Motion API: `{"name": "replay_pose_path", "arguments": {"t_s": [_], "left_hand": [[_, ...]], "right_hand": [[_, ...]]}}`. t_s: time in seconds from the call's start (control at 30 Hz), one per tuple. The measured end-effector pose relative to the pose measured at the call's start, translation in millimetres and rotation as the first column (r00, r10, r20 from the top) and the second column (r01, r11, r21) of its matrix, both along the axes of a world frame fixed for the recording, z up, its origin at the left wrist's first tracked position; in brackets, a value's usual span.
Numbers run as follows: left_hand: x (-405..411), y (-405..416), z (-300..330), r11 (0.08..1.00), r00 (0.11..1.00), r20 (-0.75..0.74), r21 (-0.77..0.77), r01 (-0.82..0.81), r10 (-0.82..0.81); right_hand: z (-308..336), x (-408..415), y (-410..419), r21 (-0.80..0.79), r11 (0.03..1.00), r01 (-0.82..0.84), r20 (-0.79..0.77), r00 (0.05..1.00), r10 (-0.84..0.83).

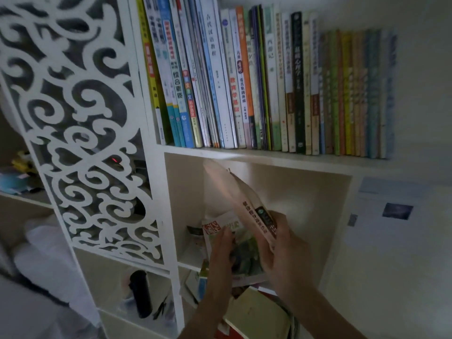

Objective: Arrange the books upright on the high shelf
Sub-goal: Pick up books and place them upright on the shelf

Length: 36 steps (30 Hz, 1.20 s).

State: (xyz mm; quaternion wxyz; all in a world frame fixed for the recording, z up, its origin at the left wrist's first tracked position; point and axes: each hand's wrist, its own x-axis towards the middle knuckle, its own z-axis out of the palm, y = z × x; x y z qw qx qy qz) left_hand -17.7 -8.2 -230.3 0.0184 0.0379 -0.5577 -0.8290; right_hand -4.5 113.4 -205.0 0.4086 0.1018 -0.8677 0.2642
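Note:
The high shelf [244, 154] carries a long row of upright books [244, 81] from its left wall to past the middle right. In the cubby below, my right hand [283, 250] grips the lower end of a pale pink book [234, 192], which tilts up to the left with its spine facing me. My left hand [220, 255] rests flat, fingers together, on the cover of a colourful green and red book [234, 241] that leans in the same cubby. Part of that book is hidden by both hands.
A white carved scroll panel [80, 123] stands to the left of the shelves. More books [256, 311] lie in the cubby underneath. A black bottle [140, 293] stands in the lower left compartment. A wall with a poster [391, 216] is on the right.

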Motion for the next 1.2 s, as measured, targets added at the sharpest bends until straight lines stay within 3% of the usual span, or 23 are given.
{"name": "replay_pose_path", "arguments": {"t_s": [0.17, 0.37, 0.43, 0.57, 0.73, 0.87, 1.0, 1.1, 1.2], "left_hand": [[7, -4, 26, 0.996, 0.990, -0.122, -0.054, 0.068, -0.074], [26, -2, 85, 0.989, 0.960, -0.265, -0.139, 0.053, -0.089], [39, 3, 112, 0.986, 0.935, -0.336, -0.155, 0.065, -0.114], [65, 32, 188, 0.971, 0.810, -0.551, -0.218, 0.093, -0.201], [59, 112, 267, 0.919, 0.577, -0.785, -0.368, -0.142, -0.225], [35, 182, 268, 0.857, 0.502, -0.782, -0.496, -0.141, -0.370], [18, 217, 239, 0.802, 0.491, -0.696, -0.597, 0.009, -0.524], [5, 223, 224, 0.753, 0.519, -0.616, -0.653, 0.085, -0.593], [-4, 223, 222, 0.745, 0.556, -0.544, -0.626, 0.230, -0.628]], "right_hand": [[36, 52, -11, -0.237, 0.969, -0.071, 0.046, 0.995, 0.085], [110, 76, -8, -0.297, 0.949, -0.103, 0.052, 0.991, 0.124], [137, 88, -2, -0.308, 0.947, -0.092, -0.029, 0.996, 0.087], [193, 112, 30, -0.353, 0.934, -0.056, -0.318, 0.946, -0.064], [250, 123, 93, -0.370, 0.927, 0.066, -0.488, 0.835, -0.254], [267, 97, 141, -0.379, 0.904, 0.199, -0.500, 0.778, -0.381], [258, 62, 169, -0.358, 0.884, 0.299, -0.352, 0.834, -0.425], [246, 45, 180, -0.401, 0.868, 0.293, -0.237, 0.882, -0.407], [244, 36, 188, -0.456, 0.871, 0.181, -0.176, 0.941, -0.288]]}}
